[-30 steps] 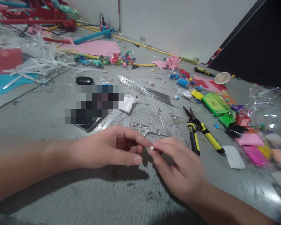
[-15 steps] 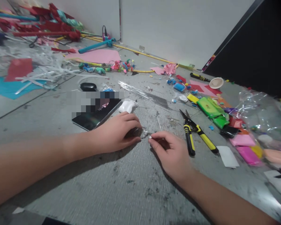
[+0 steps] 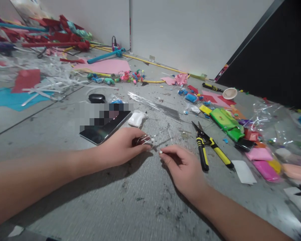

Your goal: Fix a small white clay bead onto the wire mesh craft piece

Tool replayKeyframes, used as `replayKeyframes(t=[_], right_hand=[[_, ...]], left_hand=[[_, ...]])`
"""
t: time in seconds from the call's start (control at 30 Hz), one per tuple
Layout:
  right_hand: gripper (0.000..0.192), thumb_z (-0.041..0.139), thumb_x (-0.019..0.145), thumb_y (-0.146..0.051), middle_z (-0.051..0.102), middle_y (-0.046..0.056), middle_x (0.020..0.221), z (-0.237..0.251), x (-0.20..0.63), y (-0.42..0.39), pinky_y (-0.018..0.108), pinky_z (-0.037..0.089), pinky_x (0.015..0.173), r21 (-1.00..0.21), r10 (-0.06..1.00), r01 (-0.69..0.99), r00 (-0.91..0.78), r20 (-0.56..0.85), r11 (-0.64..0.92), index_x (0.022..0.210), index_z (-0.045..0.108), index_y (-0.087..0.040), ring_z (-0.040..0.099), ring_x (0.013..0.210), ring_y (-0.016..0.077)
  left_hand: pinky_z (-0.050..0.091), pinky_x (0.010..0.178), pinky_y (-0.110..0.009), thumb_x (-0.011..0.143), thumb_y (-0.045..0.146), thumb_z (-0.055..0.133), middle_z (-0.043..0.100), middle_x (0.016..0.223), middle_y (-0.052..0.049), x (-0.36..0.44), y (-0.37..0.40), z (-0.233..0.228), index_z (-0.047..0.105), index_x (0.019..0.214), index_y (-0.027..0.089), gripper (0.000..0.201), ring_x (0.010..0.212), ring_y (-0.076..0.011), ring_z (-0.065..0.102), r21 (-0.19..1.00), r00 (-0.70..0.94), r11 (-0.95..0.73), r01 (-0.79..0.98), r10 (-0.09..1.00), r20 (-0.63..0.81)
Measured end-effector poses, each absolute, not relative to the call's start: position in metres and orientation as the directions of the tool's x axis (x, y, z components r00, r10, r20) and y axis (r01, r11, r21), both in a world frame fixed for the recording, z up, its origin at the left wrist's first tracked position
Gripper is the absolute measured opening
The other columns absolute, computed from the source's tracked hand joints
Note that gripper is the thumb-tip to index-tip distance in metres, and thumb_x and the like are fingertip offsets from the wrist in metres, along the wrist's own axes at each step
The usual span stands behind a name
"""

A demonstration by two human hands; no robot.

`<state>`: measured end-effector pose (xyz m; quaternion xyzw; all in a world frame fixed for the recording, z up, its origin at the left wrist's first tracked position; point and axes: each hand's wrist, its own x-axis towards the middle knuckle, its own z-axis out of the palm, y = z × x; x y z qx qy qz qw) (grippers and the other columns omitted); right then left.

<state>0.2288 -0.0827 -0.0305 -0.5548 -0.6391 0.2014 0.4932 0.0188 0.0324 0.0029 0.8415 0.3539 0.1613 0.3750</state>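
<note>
Between thumb and fingers, my left hand (image 3: 126, 145) grips a small bent-wire piece (image 3: 145, 138) whose thin ends stick out toward the right. My right hand (image 3: 182, 165) pinches a tiny white lump (image 3: 161, 152), which looks like soft clay, just right of the wire and apart from it. A white packet (image 3: 136, 118) lies beyond my left hand, beside a dark phone (image 3: 106, 125). Pliers (image 3: 204, 144) with yellow and black handles lie spread to the right of my right hand. One loose straight wire (image 3: 170, 134) rests beyond my fingertips.
A bundle of straight wires (image 3: 154, 106) lies farther back. Colourful clay packets (image 3: 224, 118) and clear plastic stretch along the right. Red and blue paper (image 3: 26, 80) and white strips crowd the left. A black case (image 3: 96, 98) sits behind the phone.
My left hand has turned and drawn slightly away, so more of the wire piece shows. The gap between the wire and the white lump in my right hand has widened.
</note>
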Motion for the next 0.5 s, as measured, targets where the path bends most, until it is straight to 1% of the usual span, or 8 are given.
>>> replayKeyframes(t=[0.07,0.13,0.17,0.23,0.3,0.4,0.5], right_hand=[[0.007,0.074,0.097,-0.017,0.080,0.000,0.086,-0.029,0.229,-0.084,0.026,0.059,0.069,-0.806,0.898,0.499,0.115,0.425,0.318,0.096,0.080,-0.022,0.074,0.074,0.0143],[0.008,0.075,0.097,-0.016,0.080,0.000,0.086,-0.028,0.229,-0.084,0.026,0.059,0.070,-0.798,0.879,0.486,0.115,0.463,0.357,0.096,0.079,-0.022,0.073,0.075,0.0139],[0.009,0.075,0.097,-0.015,0.080,0.000,0.087,-0.028,0.229,-0.085,0.026,0.059,0.072,-0.789,0.866,0.479,0.108,0.487,0.384,0.096,0.079,-0.023,0.074,0.077,0.0139],[0.010,0.076,0.097,-0.013,0.080,-0.001,0.090,-0.028,0.229,-0.085,0.026,0.059,0.076,-0.772,0.844,0.464,0.089,0.530,0.435,0.097,0.078,-0.023,0.075,0.083,0.0137],[0.012,0.077,0.097,-0.013,0.080,-0.002,0.091,-0.028,0.228,-0.086,0.025,0.059,0.077,-0.765,0.833,0.452,0.081,0.547,0.459,0.099,0.078,-0.024,0.074,0.083,0.0123],[0.013,0.079,0.096,-0.011,0.080,-0.002,0.092,-0.029,0.227,-0.085,0.024,0.060,0.080,-0.767,0.827,0.441,0.092,0.555,0.466,0.098,0.079,-0.024,0.075,0.084,0.0111],[0.014,0.079,0.095,-0.010,0.081,-0.001,0.092,-0.029,0.226,-0.084,0.023,0.061,0.079,-0.775,0.828,0.432,0.103,0.551,0.462,0.098,0.081,-0.023,0.076,0.084,0.0111]], left_hand=[[0.044,0.061,-0.028,0.095,0.049,0.068,0.058,0.073,0.002,0.019,0.028,0.003,0.068,0.097,0.017,0.032,0.065,-0.0145,0.055,0.824,0.683,-0.350,0.445,0.728,-0.059],[0.052,0.062,-0.029,0.095,0.052,0.069,0.060,0.078,0.003,0.021,0.022,0.003,0.066,0.118,0.017,0.042,0.066,-0.0146,0.061,0.897,0.690,-0.216,0.386,0.713,-0.125],[0.053,0.063,-0.029,0.094,0.052,0.071,0.059,0.078,0.004,0.022,0.019,0.003,0.066,0.118,0.017,0.043,0.067,-0.0141,0.062,0.928,0.698,-0.139,0.345,0.699,-0.155],[0.054,0.064,-0.027,0.091,0.047,0.078,0.059,0.076,0.004,0.023,0.013,0.004,0.066,0.106,0.017,0.035,0.068,-0.0126,0.061,0.967,0.721,0.029,0.253,0.661,-0.209],[0.053,0.067,-0.026,0.089,0.040,0.083,0.060,0.075,0.005,0.024,0.008,0.004,0.065,0.094,0.017,0.030,0.069,-0.0112,0.061,0.972,0.744,0.155,0.176,0.626,-0.235],[0.053,0.067,-0.025,0.088,0.035,0.084,0.063,0.076,0.004,0.025,0.004,0.005,0.064,0.093,0.017,0.027,0.071,-0.0109,0.061,0.968,0.759,0.207,0.144,0.604,-0.243],[0.052,0.066,-0.025,0.089,0.034,0.084,0.065,0.075,0.004,0.025,0.003,0.005,0.064,0.091,0.017,0.026,0.071,-0.0112,0.062,0.965,0.762,0.203,0.166,0.595,-0.256]])
